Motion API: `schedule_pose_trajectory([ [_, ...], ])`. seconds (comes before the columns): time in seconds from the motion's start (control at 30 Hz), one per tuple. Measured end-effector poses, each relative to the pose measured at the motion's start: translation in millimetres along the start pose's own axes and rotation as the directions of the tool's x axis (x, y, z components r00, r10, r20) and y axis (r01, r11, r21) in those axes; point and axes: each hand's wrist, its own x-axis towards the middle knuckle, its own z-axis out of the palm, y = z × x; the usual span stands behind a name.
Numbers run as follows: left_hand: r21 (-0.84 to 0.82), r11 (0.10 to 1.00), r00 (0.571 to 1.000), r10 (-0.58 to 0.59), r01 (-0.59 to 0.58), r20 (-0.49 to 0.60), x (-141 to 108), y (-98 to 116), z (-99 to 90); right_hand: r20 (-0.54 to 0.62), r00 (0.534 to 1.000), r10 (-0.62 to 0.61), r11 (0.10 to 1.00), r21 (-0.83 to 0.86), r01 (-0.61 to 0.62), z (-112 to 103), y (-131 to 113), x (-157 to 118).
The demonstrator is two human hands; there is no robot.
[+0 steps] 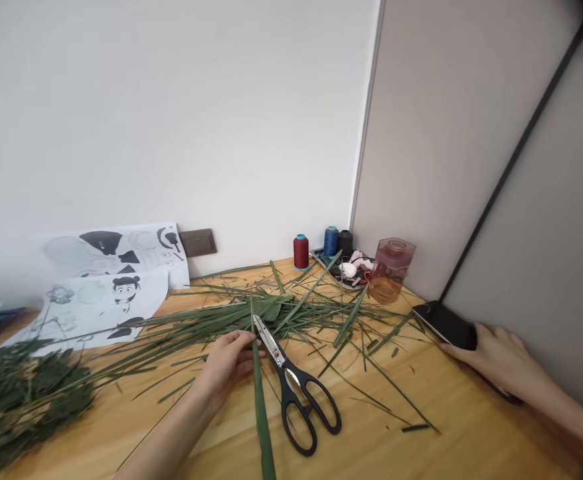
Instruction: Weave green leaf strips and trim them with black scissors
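Between the thumb and fingers of my left hand (236,357) is a long green leaf blade (262,420), which runs down to the bottom edge of the view. Black-handled scissors (291,380) lie just right of that hand, blades pointing up and a little left. Over on the far right, my right hand (504,357) grips a flat black base (444,323) from which a thin black pole rises along the partition. Part of the base is hidden under the palm. A heap of narrow green leaves (206,320) spreads behind the scissors.
A red thread spool (301,253) stands by the wall, near blue (330,241) and black (345,241) spools. A tray of small items (354,287) and a pink jar (391,270) fill the corner. Printed sheets (146,293) and leafy stems (36,387) lie left.
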Motion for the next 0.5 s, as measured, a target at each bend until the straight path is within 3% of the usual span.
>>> schedule_pose_trajectory([
  [0.13, 0.013, 1.000, 1.000, -0.019, 0.019, -0.005, 0.8, -0.9, -0.8, 0.078, 0.996, 0.052, 0.999, -0.014, -0.051, 2.4, -2.0, 5.0],
  [0.5, 0.059, 0.996, 0.998, -0.064, 0.062, 0.030, 7.3, -7.3, -1.7, 0.124, 0.974, 0.191, 0.981, -0.005, -0.192, -3.9, -8.8, 2.9],
])
